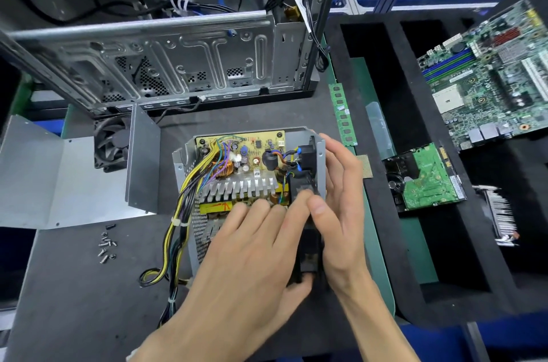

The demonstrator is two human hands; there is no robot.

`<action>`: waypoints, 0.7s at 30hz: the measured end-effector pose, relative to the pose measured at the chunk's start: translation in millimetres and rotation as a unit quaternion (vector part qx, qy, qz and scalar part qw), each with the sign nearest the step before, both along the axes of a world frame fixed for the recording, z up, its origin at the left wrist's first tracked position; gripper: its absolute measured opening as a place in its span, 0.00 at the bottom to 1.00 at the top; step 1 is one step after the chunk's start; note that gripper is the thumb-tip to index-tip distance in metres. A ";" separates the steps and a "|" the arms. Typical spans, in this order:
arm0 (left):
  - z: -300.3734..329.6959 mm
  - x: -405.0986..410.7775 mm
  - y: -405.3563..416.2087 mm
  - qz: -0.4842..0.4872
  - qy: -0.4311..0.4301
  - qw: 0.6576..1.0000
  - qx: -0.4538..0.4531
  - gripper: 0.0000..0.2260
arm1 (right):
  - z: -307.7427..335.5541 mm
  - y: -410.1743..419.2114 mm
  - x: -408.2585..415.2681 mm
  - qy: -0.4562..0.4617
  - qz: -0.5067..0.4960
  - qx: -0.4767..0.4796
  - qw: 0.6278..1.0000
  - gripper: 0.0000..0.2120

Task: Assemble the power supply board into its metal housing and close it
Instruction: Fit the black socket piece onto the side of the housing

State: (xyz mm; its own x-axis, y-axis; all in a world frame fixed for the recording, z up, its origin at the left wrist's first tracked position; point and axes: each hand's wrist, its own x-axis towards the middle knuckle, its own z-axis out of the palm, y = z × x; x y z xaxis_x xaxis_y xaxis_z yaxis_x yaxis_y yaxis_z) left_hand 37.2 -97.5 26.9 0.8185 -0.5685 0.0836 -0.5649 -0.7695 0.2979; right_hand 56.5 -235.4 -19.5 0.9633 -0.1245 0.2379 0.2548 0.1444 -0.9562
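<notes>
The yellow power supply board [246, 151], with finned heatsinks and a copper coil, lies inside its open grey metal housing [181, 166] at the table's middle. My left hand [252, 260] lies flat over the board's near half, fingers straight, its thumb against a black part at the housing's near right side. My right hand [341, 192] is at the housing's right wall, thumb pressing the black socket block [302, 183] inside and fingers outside the wall. A bundle of yellow and black cables [178, 228] leaves the housing to the left. The grey housing cover [59, 177] lies open at the left.
Several small screws [107, 246] lie left of the cables. A black fan [111, 142] stands behind the cover. An empty computer case [166, 59] fills the back. Right, a black foam tray [385, 154] holds a motherboard [492, 71], hard drive [424, 177] and heatsink; a RAM stick [343, 115] lies beside it.
</notes>
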 end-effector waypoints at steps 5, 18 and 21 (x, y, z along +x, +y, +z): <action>2.0 4.6 -2.6 0.012 0.007 1.000 -0.027 0.37 | -2.4 -1.8 2.9 -0.016 0.015 -0.018 1.000 0.32; 9.0 25.4 27.5 0.122 0.200 0.903 -0.360 0.24 | -4.7 -0.5 -0.3 -0.032 -0.021 -0.025 0.999 0.32; 11.9 22.3 39.6 0.110 0.203 0.884 -0.406 0.15 | -4.0 -0.6 0.0 -0.030 -0.026 -0.022 0.999 0.31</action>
State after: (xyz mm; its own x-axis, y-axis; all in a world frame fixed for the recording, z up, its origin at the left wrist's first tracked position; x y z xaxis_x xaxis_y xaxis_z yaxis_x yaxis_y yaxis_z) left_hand 59.5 -57.9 38.8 0.9580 -0.2793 0.0650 -0.1477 -0.2862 0.9467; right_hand 56.6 -236.0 -23.5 0.9395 -0.1621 0.3019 0.3185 0.0884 -0.9438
